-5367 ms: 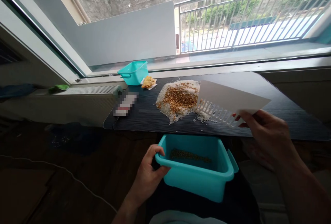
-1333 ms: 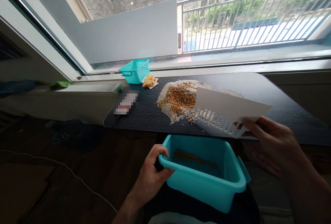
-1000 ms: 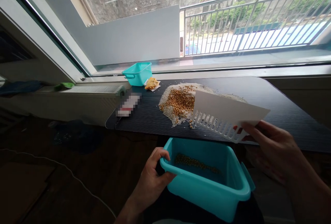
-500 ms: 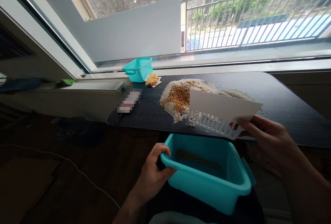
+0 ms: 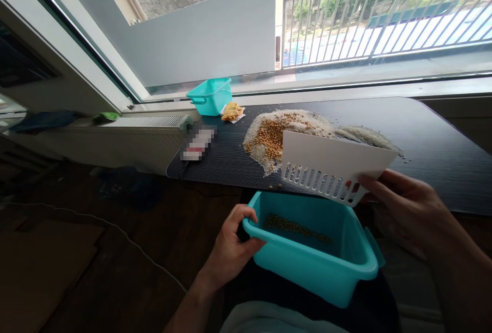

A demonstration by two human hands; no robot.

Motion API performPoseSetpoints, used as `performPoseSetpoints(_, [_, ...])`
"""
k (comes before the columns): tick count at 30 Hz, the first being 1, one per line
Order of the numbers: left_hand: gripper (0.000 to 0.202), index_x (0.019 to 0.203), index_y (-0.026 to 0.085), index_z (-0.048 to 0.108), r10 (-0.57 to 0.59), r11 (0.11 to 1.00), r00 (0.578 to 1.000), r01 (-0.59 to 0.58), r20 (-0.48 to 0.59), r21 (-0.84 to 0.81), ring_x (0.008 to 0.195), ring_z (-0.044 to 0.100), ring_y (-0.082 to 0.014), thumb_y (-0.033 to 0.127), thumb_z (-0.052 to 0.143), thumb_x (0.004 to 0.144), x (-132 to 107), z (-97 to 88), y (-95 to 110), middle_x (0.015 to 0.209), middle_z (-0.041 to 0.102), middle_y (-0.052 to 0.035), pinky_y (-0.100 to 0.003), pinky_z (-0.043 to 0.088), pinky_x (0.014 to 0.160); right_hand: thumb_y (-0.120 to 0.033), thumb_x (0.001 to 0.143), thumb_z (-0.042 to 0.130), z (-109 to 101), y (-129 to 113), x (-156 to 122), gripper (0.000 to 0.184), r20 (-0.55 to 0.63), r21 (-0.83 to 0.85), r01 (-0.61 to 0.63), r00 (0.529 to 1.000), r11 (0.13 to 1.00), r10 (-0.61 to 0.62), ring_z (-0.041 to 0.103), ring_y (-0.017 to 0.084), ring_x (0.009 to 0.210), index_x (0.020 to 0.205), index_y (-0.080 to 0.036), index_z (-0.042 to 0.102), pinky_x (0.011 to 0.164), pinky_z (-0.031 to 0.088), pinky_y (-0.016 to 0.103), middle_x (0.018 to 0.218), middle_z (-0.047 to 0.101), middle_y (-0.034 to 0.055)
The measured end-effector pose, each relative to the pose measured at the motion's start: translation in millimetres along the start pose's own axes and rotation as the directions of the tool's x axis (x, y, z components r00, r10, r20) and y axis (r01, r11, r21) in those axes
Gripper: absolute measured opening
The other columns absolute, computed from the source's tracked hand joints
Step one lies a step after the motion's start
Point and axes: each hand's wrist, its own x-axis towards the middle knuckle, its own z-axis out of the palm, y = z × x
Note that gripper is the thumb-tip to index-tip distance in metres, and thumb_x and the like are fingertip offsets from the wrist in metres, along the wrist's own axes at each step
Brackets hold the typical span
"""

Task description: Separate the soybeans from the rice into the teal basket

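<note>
My left hand (image 5: 236, 241) is closed on the left end of a turquoise plastic bin (image 5: 307, 274), thumb outside and fingers over the rim. Small beans (image 5: 295, 228) lie along the bin's floor. In my right hand (image 5: 403, 200) is a flat white slotted scoop (image 5: 334, 153), its slots facing down toward the bin's far rim and the table edge. Beyond the scoop, a heap of yellow soybeans (image 5: 269, 138) mixed with white rice (image 5: 261, 161) spreads over the dark table; the scoop hides part of it. A few loose beans sit near the table edge.
A second turquoise bin (image 5: 211, 98) stands at the table's back left, with a yellow crumpled item (image 5: 232, 111) on white paper beside it. A blurred-out object (image 5: 199, 142) lies at the left end of the dark table (image 5: 423, 133). Behind runs a window sill; a radiator (image 5: 154, 123) is left.
The whole view has shifted slightly. Both hands keep their holds, and the scoop stays about where it was over the table edge. Fewer loose beans show below its left end.
</note>
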Motion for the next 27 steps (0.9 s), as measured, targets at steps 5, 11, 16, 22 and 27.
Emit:
performPoseSetpoints(5, [0.037, 0.098, 0.028, 0.074, -0.041, 0.999, 0.998, 0.042, -0.045, 0.015, 0.099, 0.068, -0.0276, 0.05, 0.103, 0.093, -2.0, -13.3, -2.0, 0.105, 0.074, -0.0013, -0.036, 0.06, 0.095, -0.096, 0.066, 0.113, 19.6, -4.9, 20.6, 0.076, 0.199, -0.056, 0.086, 0.977, 0.995, -0.073, 0.089, 0.033, 0.086, 0.098, -0.028, 0.102, 0.087, 0.084, 0.049, 0.099, 0.098, 0.01])
performPoseSetpoints(11, [0.037, 0.103, 0.028, 0.074, 0.001, 0.997, 0.993, 0.008, -0.119, 0.08, 0.099, 0.069, -0.0278, 0.055, 0.099, 0.099, -7.1, -27.2, -19.1, 0.108, 0.075, -0.0019, -0.036, 0.06, 0.095, -0.112, 0.066, 0.101, 37.3, -6.5, 35.3, 0.087, 0.338, -0.148, 0.211, 0.929, 0.966, -0.151, 0.086, 0.032, 0.079, 0.087, -0.028, 0.097, 0.077, 0.083, 0.05, 0.088, 0.092, 0.0091])
performPoseSetpoints(16, [0.038, 0.104, 0.028, 0.074, 0.024, 0.995, 0.99, -0.01, -0.139, 0.099, 0.099, 0.07, -0.0273, 0.055, 0.1, 0.099, -7.1, -30.5, -23.6, 0.107, 0.075, -0.001, -0.036, 0.061, 0.096, -0.11, 0.069, 0.101, 51.2, -6.4, 36.7, 0.086, 0.351, -0.128, 0.196, 0.926, 0.972, -0.141, 0.088, 0.033, 0.083, 0.09, -0.027, 0.097, 0.08, 0.083, 0.052, 0.091, 0.092, 0.0107])
performPoseSetpoints(22, [0.04, 0.099, 0.028, 0.072, -0.009, 0.996, 0.991, 0.02, -0.136, 0.083, 0.098, 0.07, -0.0279, 0.057, 0.099, 0.097, -5.5, -30.9, -13.2, 0.105, 0.075, -0.0014, -0.037, 0.062, 0.095, -0.108, 0.058, 0.108, 44.6, -13.0, 23.1, 0.088, 0.287, -0.108, 0.115, 0.955, 0.987, -0.08, 0.089, 0.034, 0.086, 0.092, -0.027, 0.1, 0.082, 0.085, 0.051, 0.093, 0.095, 0.0097])
performPoseSetpoints(27, [0.04, 0.1, 0.028, 0.073, 0.004, 0.993, 0.99, 0.012, -0.139, 0.114, 0.096, 0.07, -0.0273, 0.059, 0.099, 0.097, -5.3, -32.8, -10.6, 0.103, 0.075, -0.0009, -0.037, 0.062, 0.095, -0.097, 0.058, 0.114, 14.1, -2.6, 13.7, 0.077, 0.078, -0.083, 0.081, 0.994, 0.993, -0.075, 0.089, 0.034, 0.082, 0.096, -0.03, 0.103, 0.081, 0.084, 0.048, 0.095, 0.097, 0.0095])
